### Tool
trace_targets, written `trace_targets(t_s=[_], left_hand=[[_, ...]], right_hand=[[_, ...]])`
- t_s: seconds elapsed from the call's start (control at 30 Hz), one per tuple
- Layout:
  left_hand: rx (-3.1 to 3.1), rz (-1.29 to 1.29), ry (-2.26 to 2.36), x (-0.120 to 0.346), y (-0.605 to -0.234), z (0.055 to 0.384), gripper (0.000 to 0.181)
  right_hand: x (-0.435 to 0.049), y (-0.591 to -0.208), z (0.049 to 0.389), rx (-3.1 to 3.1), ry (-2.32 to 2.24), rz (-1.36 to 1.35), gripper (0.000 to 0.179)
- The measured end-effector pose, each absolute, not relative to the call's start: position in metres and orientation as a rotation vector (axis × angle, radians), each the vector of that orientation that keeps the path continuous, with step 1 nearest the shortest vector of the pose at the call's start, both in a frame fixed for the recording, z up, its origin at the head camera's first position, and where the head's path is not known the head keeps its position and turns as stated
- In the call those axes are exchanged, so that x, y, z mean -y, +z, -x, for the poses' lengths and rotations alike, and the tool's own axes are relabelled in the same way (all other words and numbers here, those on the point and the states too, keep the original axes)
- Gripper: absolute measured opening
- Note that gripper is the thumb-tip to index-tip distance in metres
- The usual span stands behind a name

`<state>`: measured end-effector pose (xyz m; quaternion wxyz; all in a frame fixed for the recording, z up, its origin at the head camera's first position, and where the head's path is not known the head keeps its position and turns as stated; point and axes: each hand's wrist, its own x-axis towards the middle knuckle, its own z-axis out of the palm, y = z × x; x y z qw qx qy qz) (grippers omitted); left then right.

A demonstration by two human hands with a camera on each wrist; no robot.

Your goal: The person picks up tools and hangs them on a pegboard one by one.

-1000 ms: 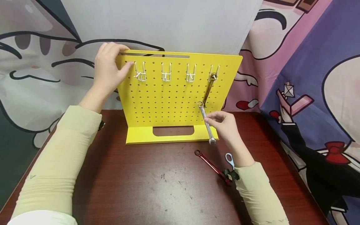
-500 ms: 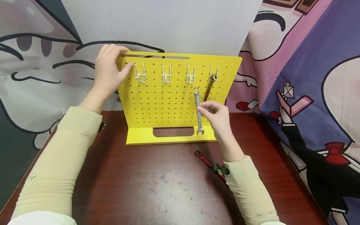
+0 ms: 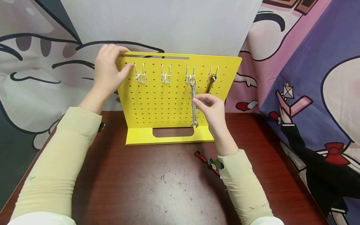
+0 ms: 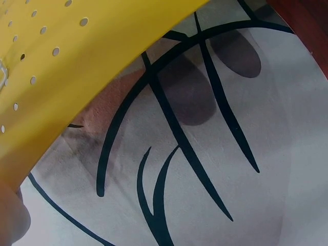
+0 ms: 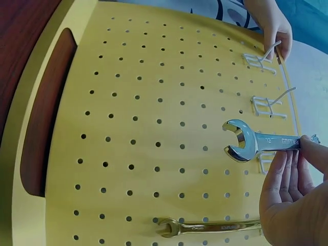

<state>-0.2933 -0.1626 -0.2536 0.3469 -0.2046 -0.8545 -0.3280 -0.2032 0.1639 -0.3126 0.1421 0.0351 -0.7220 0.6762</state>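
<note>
My left hand point(image 3: 109, 64) grips the top left corner of the yellow pegboard point(image 3: 157, 98), fingers over the edge and thumb on its front. Between thumb and fingers, my right hand point(image 3: 212, 109) pinches a silver combination wrench point(image 3: 193, 104) near mid-shaft. The wrench stands nearly upright, its ring end overlapping the third white hook point(image 3: 189, 71) in the head view and its open end pointing down. In the right wrist view that open end point(image 5: 245, 141) faces the camera. A brass-coloured wrench point(image 3: 210, 86) hangs from the rightmost hook, its lower part hidden behind my right hand.
Two more white hooks, one at the left point(image 3: 140, 73) and one beside it point(image 3: 166, 74), carry nothing. A red wrench point(image 3: 200, 155) lies on the dark wooden table point(image 3: 140, 181), partly hidden by my right wrist camera point(image 3: 216, 164). Printed cloth point(image 3: 303, 62) surrounds the table.
My right hand has carried the silver wrench up and left, from below the brass-coloured wrench to the third hook, turning it more upright. Light-blue-handled scissors are now hidden behind the right forearm. The left hand stays put.
</note>
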Motion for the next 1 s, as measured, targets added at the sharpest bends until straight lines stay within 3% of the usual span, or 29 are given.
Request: trace_targets(t_s=[0.27,0.5,1.0], left_hand=[[2.224,0.526,-0.85,0.164,-0.255,0.293,0.034],[2.226,0.527,-0.834,0.164,-0.255,0.295,0.035],[2.23,0.53,-0.823,0.164,-0.255,0.297,0.034]], right_hand=[[-0.158,-0.316,0.219,2.058,2.005,-0.07,0.004],[-0.155,-0.32,0.231,2.033,2.059,0.0,0.018],[-0.146,-0.329,0.251,1.976,2.113,0.126,0.006]])
